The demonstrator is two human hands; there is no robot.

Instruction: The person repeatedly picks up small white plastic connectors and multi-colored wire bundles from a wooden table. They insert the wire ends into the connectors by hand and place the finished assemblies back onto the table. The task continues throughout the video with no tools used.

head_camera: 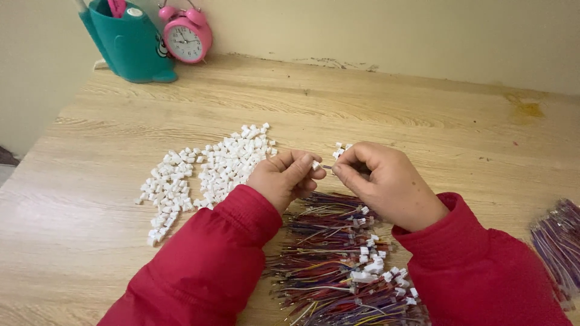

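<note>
My left hand (pixel 289 177) pinches a small white plastic connector (pixel 315 164) between thumb and forefinger. My right hand (pixel 383 181) faces it, fingers closed on the end of thin wires (pixel 327 167) that reach the connector. Both arms wear red sleeves. A spread of several loose white connectors (pixel 208 169) lies on the wooden table (pixel 374 108) to the left of my hands. Below my hands sits a heap of coloured wires (pixel 338 265), some with white connectors fitted on their ends. A few loose connectors (pixel 340 148) lie just above my right hand.
A teal holder (pixel 130 45) and a pink alarm clock (pixel 186 36) stand at the back left against the wall. Another bundle of coloured wires (pixel 559 241) lies at the right edge. The table's left edge drops off near the floor.
</note>
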